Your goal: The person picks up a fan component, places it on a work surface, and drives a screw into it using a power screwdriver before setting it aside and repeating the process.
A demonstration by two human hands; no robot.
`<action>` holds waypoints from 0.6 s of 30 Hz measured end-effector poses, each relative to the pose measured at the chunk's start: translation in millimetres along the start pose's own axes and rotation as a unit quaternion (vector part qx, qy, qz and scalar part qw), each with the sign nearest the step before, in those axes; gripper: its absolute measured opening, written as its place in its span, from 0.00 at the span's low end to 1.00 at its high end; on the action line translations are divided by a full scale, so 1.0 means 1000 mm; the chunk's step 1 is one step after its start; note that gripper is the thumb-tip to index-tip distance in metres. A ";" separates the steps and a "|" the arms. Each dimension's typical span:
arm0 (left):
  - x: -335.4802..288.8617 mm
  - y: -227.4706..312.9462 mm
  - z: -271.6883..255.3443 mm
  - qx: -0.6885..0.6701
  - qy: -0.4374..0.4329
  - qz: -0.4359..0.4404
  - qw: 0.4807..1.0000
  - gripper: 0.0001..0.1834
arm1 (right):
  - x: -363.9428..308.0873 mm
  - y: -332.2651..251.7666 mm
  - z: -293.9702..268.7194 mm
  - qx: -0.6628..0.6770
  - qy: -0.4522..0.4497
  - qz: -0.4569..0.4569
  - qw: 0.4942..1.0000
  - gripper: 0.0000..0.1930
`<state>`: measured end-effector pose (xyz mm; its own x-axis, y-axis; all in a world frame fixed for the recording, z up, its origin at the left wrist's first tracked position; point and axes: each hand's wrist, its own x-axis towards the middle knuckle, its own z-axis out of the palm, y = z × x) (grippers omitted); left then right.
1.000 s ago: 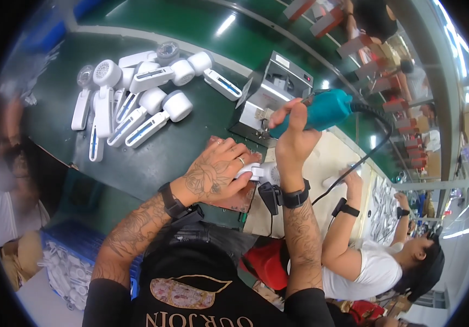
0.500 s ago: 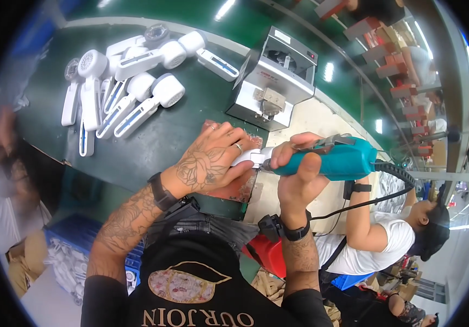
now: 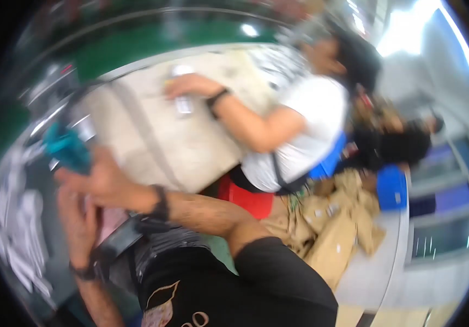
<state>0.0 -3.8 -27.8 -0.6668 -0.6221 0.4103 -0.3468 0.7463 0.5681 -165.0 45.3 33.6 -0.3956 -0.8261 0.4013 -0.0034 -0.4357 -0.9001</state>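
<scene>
Motion blurs much of the head view. At left, my right hand [image 3: 101, 177] grips a teal electric screwdriver [image 3: 66, 147], its body pointing up and left past my fingers. My left hand [image 3: 76, 220] is just below and touches or nearly touches the right one; its fingers are smeared, and whether it holds anything cannot be seen. A reddish work mat [image 3: 112, 222] shows beside the hands. Several white handheld devices [image 3: 22, 234] lie smeared on the dark green table at the far left.
A person in a white shirt [image 3: 313, 109] sits to the right, one hand over a small white part [image 3: 184, 105] on the cream board [image 3: 136, 117]. A grey machine [image 3: 54, 90] stands far left. Behind the person are a red stool [image 3: 245, 197], brown cloths [image 3: 332, 229] and a blue bin [image 3: 391, 188].
The view has swung right, so my hands, the screwdriver and the white devices sit farther left. The white piece my left hand was holding against the screwdriver's tip can no longer be made out.
</scene>
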 end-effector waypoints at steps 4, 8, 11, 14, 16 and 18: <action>0.012 0.026 -0.008 0.025 -0.048 0.015 0.998 0.19 | 0.000 -0.031 -0.017 -0.049 0.041 -0.021 0.998 0.19; 0.018 0.075 -0.009 0.010 -0.058 0.083 0.995 0.16 | 0.002 -0.074 -0.051 0.071 0.084 0.008 0.994 0.17; -0.009 0.059 -0.025 0.033 -0.043 0.051 0.997 0.16 | 0.030 -0.050 -0.060 -0.030 0.209 -0.168 0.963 0.17; -0.039 0.030 -0.051 -0.117 0.048 -0.160 0.979 0.16 | 0.042 -0.033 -0.079 -0.100 0.237 -0.152 0.954 0.17; -0.067 -0.041 -0.083 -0.139 0.175 -0.210 0.952 0.17 | 0.038 -0.029 -0.093 -0.110 0.233 -0.123 0.958 0.17; -0.112 -0.117 -0.155 0.232 0.215 0.008 0.949 0.19 | 0.034 -0.024 -0.093 -0.164 0.198 -0.097 0.962 0.17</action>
<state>217.8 -58.1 -29.9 -0.3777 -0.5743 0.7263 -0.6579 0.7184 0.2258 -263.6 61.3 52.9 -0.6760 -0.5120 0.5299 -0.3770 -0.3776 -0.8458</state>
